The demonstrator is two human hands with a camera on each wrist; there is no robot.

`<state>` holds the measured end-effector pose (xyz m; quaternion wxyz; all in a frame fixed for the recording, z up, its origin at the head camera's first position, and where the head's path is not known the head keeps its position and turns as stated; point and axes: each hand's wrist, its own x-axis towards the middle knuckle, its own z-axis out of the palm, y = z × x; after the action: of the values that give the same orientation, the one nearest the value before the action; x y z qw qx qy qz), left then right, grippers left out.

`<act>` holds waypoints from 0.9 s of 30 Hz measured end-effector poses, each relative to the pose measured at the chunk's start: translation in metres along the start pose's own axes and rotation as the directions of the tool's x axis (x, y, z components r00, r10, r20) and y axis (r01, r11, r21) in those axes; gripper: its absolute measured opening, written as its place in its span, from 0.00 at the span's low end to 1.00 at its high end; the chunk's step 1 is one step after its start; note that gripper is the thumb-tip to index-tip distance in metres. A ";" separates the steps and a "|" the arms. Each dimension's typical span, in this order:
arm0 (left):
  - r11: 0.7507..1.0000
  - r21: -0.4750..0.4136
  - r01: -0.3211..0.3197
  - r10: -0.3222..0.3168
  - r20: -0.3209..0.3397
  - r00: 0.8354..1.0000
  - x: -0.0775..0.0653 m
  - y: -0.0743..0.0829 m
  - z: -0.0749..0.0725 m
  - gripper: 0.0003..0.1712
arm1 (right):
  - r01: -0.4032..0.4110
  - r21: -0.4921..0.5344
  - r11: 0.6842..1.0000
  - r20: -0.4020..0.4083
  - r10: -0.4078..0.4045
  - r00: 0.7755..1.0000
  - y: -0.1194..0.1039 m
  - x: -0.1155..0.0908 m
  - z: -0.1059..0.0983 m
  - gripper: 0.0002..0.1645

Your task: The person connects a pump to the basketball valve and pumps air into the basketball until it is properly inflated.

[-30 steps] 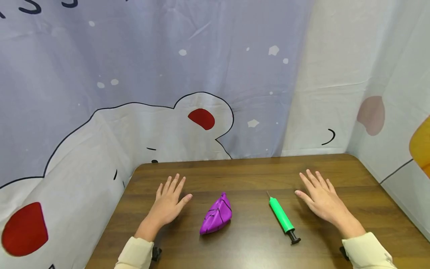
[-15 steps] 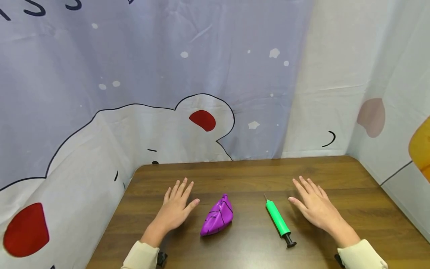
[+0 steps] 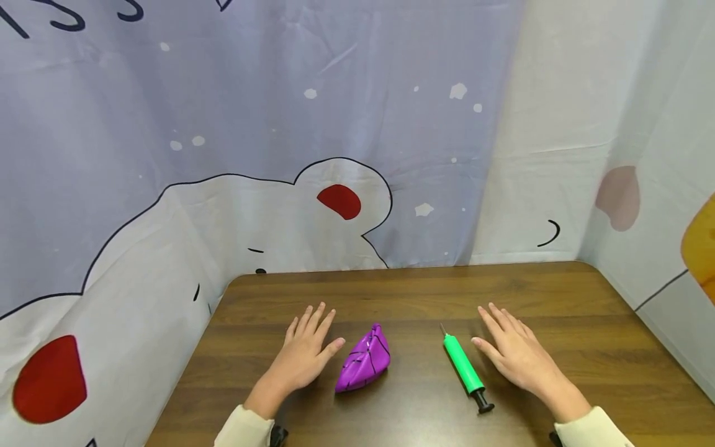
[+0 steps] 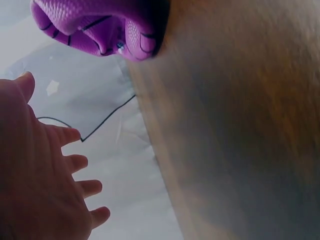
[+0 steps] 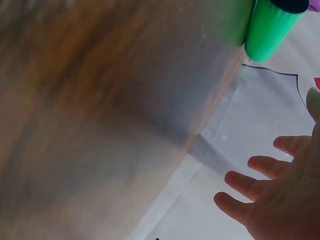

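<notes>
A deflated purple ball (image 3: 364, 361) with black lines, folded in on itself, lies on the wooden table. Right of it lies a green hand pump (image 3: 463, 363) with a thin needle at its far end and a black handle at the near end. My left hand (image 3: 303, 355) is just left of the ball, fingers spread and straight, holding nothing. On the other side, my right hand (image 3: 519, 354) is beside the pump with straight fingers, not touching it. The left wrist view shows the ball's creased, pebbled skin (image 4: 100, 25); the right wrist view shows part of the pump's green barrel (image 5: 270, 30).
The brown wooden table (image 3: 424, 292) has rounded far corners. Behind it and along both sides hangs a printed cloth (image 3: 234, 112) with cartoon shapes, close to the table's edges.
Both hands have moved inward, the left toward the ball and the right toward the pump, and slightly nearer the body. Ball and pump lie as before; the head view has shifted slightly.
</notes>
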<state>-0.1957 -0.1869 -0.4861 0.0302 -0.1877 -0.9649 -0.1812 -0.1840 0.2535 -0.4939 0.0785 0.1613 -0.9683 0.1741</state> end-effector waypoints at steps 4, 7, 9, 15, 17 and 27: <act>1.000 -0.020 0.002 -0.002 0.017 1.000 -0.001 0.005 0.003 0.39 | 0.007 0.001 1.000 0.002 -0.008 1.000 -0.003 -0.001 0.004 0.42; 0.999 -0.032 0.011 -0.010 0.038 0.999 -0.001 0.011 0.003 0.39 | 0.013 -0.002 1.000 0.007 -0.013 1.000 -0.005 -0.002 0.006 0.42; 0.999 -0.031 0.015 -0.013 0.052 0.999 -0.001 0.014 0.004 0.40 | 0.015 -0.005 1.000 0.012 -0.015 1.000 -0.007 -0.002 0.007 0.42; 0.999 -0.035 0.000 0.002 0.059 0.998 -0.001 0.022 0.006 0.40 | 0.007 0.012 1.000 0.033 -0.008 0.999 -0.014 -0.003 0.008 0.42; 0.999 -0.040 -0.004 0.006 0.058 0.998 -0.001 0.024 0.007 0.40 | 0.007 0.024 1.000 0.038 -0.008 0.999 -0.017 -0.003 0.009 0.41; 0.996 -0.090 -0.020 0.027 0.082 0.996 0.001 0.035 0.012 0.43 | 0.006 0.049 0.999 0.072 -0.010 0.997 -0.027 -0.002 0.011 0.43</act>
<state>-0.1833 -0.1517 -0.4850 -0.0163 -0.2076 -0.9540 -0.2156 -0.1741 0.2262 -0.4960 0.0401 0.1734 -0.9653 0.1912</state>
